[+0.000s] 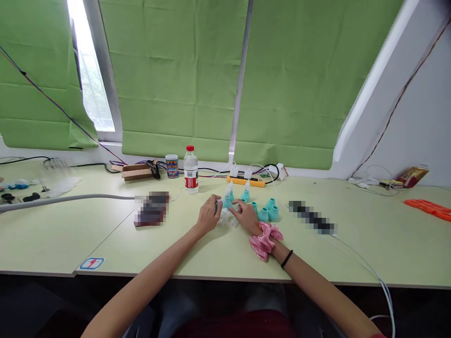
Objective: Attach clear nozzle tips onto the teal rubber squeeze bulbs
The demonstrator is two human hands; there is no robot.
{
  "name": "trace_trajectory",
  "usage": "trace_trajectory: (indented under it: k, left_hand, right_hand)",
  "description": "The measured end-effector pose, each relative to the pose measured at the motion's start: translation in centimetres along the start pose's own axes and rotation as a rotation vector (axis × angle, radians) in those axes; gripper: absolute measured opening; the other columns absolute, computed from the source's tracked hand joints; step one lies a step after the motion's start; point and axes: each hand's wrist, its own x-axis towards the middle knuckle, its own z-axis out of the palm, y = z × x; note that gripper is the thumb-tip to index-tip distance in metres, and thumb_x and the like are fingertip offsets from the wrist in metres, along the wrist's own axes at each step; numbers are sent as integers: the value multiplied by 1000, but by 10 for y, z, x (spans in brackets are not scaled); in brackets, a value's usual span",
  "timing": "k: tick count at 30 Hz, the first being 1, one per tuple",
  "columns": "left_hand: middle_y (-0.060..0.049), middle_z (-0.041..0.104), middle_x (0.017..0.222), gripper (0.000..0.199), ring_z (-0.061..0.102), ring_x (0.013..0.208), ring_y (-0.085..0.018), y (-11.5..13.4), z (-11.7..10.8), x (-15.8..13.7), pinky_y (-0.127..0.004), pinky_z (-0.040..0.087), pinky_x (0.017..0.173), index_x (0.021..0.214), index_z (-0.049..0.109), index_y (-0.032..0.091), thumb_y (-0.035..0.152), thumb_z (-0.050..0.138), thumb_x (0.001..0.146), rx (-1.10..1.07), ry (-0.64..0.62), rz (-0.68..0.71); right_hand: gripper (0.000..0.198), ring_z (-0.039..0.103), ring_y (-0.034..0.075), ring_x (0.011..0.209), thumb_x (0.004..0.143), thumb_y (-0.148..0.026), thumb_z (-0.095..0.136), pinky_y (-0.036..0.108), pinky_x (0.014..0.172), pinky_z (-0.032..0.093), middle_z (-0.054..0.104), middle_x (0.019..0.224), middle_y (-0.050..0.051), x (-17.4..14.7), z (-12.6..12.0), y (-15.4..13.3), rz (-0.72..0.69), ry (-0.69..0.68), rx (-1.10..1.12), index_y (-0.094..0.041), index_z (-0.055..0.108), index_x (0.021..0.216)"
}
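Note:
In the head view my left hand (209,215) is curled at the left of a small group of teal bulb-shaped pieces. Its thumb and fingers close on a teal piece, mostly hidden by the fingers. A teal bulb (227,202) stands between my two hands. My right hand (247,217) reaches in from the other side, thumb and forefinger apart, over small translucent white pieces (227,218). Several open-necked teal bulbs (263,214) stand beyond its knuckles. Another bulb behind carries a pointed white tip (247,186). A pink scrunchie (265,241) circles my right wrist.
A water bottle (190,171) with a red cap and a can (172,166) stand at the back. An orange power strip (245,180) with plugs lies near the wall. Blurred-out dark objects lie left and right, with cables (366,267) trailing over the front edge.

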Motion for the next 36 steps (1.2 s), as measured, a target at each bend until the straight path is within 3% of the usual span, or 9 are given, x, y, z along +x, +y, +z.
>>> trace_trajectory:
  k: [6,12,17,25,30,36]
  left_hand:
    - [-2,54,84,12,54,77,-14,2,3,2,-25,41,63,83,39,20,32,37,82,-367,-50,-85]
    - [2,53,72,26,53,67,-10,7,7,3,-22,43,57,73,36,19,40,51,72,-850,-114,-267]
    - [3,52,74,31,53,65,-8,6,8,0,-23,46,58,70,38,18,38,61,65,-1081,-164,-459]
    - [-1,60,75,27,57,70,-12,-1,9,2,-30,49,64,67,48,13,33,66,62,-1241,-155,-501]
    - [-4,63,68,26,59,68,-15,1,7,4,-37,49,72,68,59,10,32,69,58,-1181,-94,-514]
    - [-6,64,67,29,59,63,-15,-1,8,3,-36,49,72,71,66,9,33,70,56,-1104,-76,-562]
  right_hand:
    - [31,47,10,49,75,-41,50,22,51,38,54,61,-1,-7,-6,-15,-158,-71,194,-18,54,94]
    - [35,48,11,52,76,-41,48,23,52,40,53,64,-1,-8,-6,-19,-102,-15,187,-18,50,102]
    - [35,49,13,56,74,-39,49,24,53,40,53,66,0,-9,-4,-17,-100,-38,160,-19,50,103]
    - [33,52,14,62,71,-27,50,25,60,42,59,73,3,-8,1,-16,-126,42,162,-15,54,102]
    - [32,53,15,71,71,-25,50,26,67,43,60,87,5,-8,1,-15,-128,133,190,-15,55,101]
    - [32,53,15,69,69,-25,52,27,66,43,60,82,6,-7,0,-15,-114,157,140,-14,56,99]
